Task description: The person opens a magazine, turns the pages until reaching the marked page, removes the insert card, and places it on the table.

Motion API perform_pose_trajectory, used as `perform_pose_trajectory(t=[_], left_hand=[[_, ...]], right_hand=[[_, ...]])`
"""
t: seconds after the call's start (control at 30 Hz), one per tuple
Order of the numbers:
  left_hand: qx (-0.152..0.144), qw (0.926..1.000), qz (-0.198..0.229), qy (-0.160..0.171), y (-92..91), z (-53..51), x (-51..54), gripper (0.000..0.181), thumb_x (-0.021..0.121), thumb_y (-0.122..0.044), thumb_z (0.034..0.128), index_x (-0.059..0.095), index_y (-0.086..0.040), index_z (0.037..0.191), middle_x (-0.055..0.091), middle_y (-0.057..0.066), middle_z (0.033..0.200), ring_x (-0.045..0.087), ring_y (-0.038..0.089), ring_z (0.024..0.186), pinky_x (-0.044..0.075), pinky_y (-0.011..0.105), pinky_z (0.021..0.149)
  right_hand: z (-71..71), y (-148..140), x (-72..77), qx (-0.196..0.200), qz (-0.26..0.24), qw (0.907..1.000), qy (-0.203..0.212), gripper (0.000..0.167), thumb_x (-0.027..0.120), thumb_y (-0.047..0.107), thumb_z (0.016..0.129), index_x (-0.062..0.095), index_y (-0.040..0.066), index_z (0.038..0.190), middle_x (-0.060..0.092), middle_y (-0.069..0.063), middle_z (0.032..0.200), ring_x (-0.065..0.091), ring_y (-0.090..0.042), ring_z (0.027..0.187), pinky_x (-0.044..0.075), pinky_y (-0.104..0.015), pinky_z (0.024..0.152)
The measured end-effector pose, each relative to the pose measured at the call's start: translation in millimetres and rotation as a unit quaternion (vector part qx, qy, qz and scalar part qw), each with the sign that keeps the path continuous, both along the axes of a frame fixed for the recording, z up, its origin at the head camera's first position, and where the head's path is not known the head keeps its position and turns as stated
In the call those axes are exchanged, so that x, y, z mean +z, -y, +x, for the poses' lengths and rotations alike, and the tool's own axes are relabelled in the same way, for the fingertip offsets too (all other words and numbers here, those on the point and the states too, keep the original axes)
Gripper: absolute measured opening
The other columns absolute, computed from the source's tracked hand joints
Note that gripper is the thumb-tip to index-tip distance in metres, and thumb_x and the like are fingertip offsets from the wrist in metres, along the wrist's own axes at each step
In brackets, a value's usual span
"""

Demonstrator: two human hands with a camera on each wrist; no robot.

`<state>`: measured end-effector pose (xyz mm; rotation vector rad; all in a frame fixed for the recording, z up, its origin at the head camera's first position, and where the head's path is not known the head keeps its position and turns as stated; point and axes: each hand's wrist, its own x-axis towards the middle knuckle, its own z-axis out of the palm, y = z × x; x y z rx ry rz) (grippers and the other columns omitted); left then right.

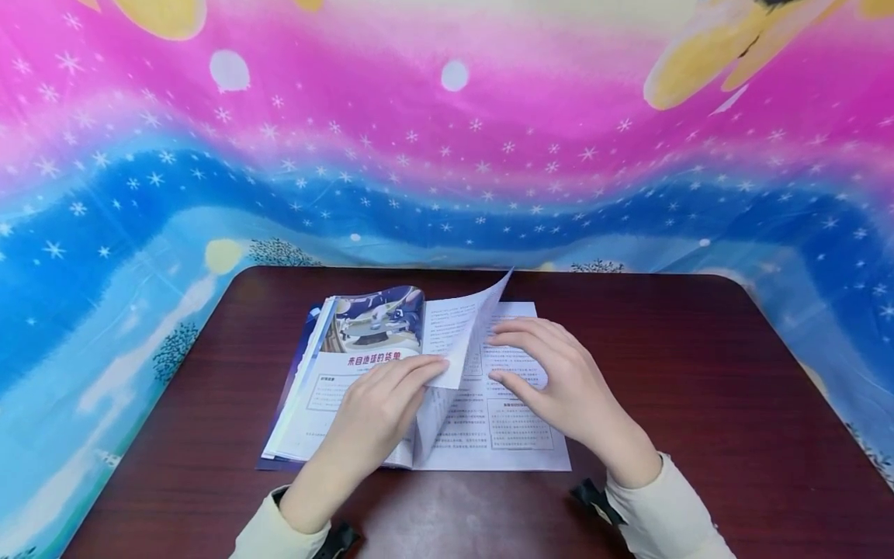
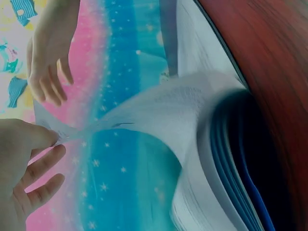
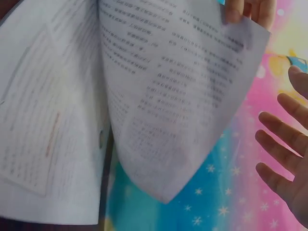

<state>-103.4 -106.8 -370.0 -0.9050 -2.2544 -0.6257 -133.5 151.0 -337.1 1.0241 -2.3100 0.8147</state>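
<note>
An open magazine lies on the table, with a picture and red heading on its left page and printed text on the right. One page stands lifted and curved near the spine. My left hand pinches this page by its edge; the right wrist view shows those left fingers at the sheet's corner. My right hand hovers over the right-hand page, its fingers spread and slightly bent. In the right wrist view the right hand is apart from the lifted sheet and holds nothing.
The dark reddish-brown table extends around the magazine. Behind it hangs a pink and blue cloth with white snowflakes, which also drapes down both sides. Black bands show at the cuffs of both light sleeves.
</note>
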Motion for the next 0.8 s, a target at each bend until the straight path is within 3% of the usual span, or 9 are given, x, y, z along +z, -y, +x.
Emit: perform_pose_trajectory(t=[0.3,0.6,0.8], left_hand=[[0.060,0.9981,0.003,0.015,31.2,3.5,-12.5,0.041,0.070,0.003,0.0835,0.068,-0.008,0.123,0.069,0.005,0.120,0.066,0.024,0.107,0.052,0.042,0.092],[0.132,0.9913,-0.005,0.003,60.9,12.4,-20.2,0.047,0.077,0.000,0.0787,0.068,-0.008,0.124,0.069,0.006,0.118,0.068,0.026,0.101,0.056,0.044,0.080],[0.206,0.9760,-0.015,0.070,82.1,24.2,-27.9,0.050,0.079,-0.005,0.0793,0.064,-0.009,0.127,0.068,0.009,0.117,0.068,0.026,0.096,0.056,0.047,0.077]], right_hand=[[0.7,-19.9,-21.2,-0.031,0.048,0.9978,0.033,0.036,0.080,0.022,0.082,0.070,0.014,0.116,0.066,0.001,0.119,0.058,-0.019,0.115,0.045,-0.044,0.099],[4.5,-38.6,-42.7,-0.045,0.114,0.9913,0.048,0.032,0.079,0.025,0.084,0.070,0.015,0.113,0.067,0.002,0.116,0.059,-0.019,0.113,0.045,-0.042,0.100],[7.6,-52.6,-53.7,-0.046,0.156,0.9848,0.062,0.030,0.081,0.023,0.082,0.070,0.015,0.109,0.068,0.002,0.112,0.062,-0.020,0.110,0.047,-0.044,0.097]])
